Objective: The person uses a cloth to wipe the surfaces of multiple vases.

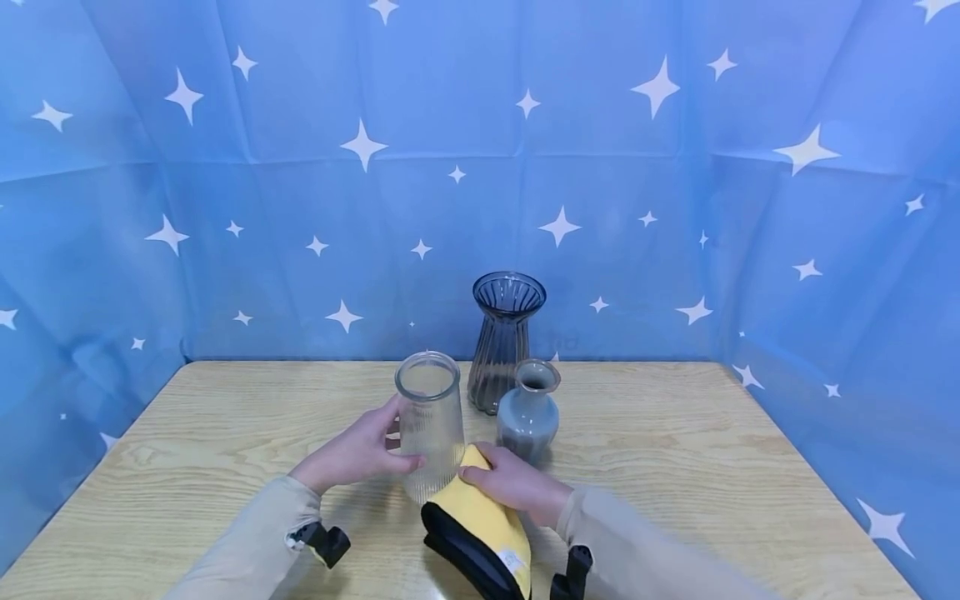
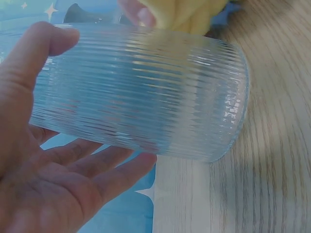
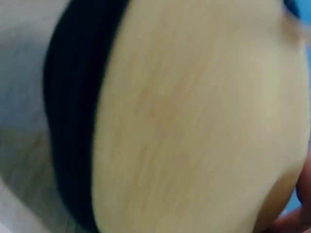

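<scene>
My left hand (image 1: 363,446) holds a clear ribbed glass vase (image 1: 435,429) from its left side. In the left wrist view the thumb lies along one side of the ribbed glass and the fingers (image 2: 124,174) reach along the other. Beside the vase's lower right, my right hand (image 1: 517,483) grips a folded yellow cloth (image 1: 480,512) with black edging. The cloth (image 3: 194,116) fills most of the right wrist view, blurred, and hides most of that hand. From the head, the cloth overlaps the vase's lower edge; whether they touch I cannot tell.
Just beyond my right hand stands a glossy grey-blue vase (image 1: 528,417) with a narrow neck. Behind it is a taller dark glass vase (image 1: 506,342) with a flared rim. The wooden table (image 1: 667,450) ends at a blue curtain (image 1: 450,208) with white stars.
</scene>
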Available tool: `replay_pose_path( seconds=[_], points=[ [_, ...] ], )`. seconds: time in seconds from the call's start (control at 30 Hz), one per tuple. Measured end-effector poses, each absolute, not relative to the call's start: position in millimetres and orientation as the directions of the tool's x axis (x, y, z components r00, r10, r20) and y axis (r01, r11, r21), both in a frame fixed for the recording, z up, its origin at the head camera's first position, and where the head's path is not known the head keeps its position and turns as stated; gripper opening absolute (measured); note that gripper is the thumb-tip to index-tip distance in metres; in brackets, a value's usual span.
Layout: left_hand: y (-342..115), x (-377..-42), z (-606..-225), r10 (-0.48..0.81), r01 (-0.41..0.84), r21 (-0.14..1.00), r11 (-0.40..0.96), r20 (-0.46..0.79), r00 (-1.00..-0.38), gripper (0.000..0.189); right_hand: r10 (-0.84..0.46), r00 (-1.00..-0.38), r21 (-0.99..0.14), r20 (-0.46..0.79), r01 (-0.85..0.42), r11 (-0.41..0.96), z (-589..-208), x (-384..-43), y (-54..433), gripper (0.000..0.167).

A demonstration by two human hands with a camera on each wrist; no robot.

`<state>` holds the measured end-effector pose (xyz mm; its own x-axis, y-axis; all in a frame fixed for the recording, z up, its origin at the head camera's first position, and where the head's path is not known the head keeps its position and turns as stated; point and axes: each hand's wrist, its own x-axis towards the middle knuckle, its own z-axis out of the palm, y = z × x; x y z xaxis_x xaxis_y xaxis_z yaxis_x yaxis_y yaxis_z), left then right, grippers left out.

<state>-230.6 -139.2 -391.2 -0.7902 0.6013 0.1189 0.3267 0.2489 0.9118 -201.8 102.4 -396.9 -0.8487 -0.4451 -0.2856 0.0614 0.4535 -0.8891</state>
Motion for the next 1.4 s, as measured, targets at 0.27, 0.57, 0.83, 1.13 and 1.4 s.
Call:
replay_pose_path(
  seconds=[0.27, 0.57, 0.83, 1.13, 1.4],
  points=[
    [-139.1, -231.1, -391.2, 0.616, 0.316, 0.919, 0.233, 0.112, -0.78, 0.087, -0.391, -0.92, -0.895, 0.023, -0.193, 0.402, -379.7, -197.0, 101.9, 0.065],
    [-138.0, -231.5, -386.6, 0.627, 0.332, 0.896, 0.294, 0.081, -0.774, 0.087, -0.418, -0.89, -0.87, 0.18, -0.343, 0.356, -359.6, -200.1, 102.5, 0.056],
    [-132.1, -232.3, -391.5, 0.58, 0.346, 0.899, 0.267, 0.137, -0.803, 0.105, -0.406, -0.875, -0.87, 0.262, -0.397, 0.294, -345.8, -201.3, 104.2, 0.058],
    [-131.5, -231.0, -388.1, 0.528, 0.418, 0.859, 0.297, 0.217, -0.821, 0.08, -0.425, -0.852, -0.868, 0.306, -0.433, 0.243, -341.1, -200.1, 104.0, 0.059],
    [-136.9, -228.7, -384.5, 0.513, 0.389, 0.865, 0.317, 0.188, -0.837, 0.065, -0.438, -0.841, -0.795, 0.317, -0.487, 0.361, -367.0, -197.5, 100.9, 0.057]
  ],
)
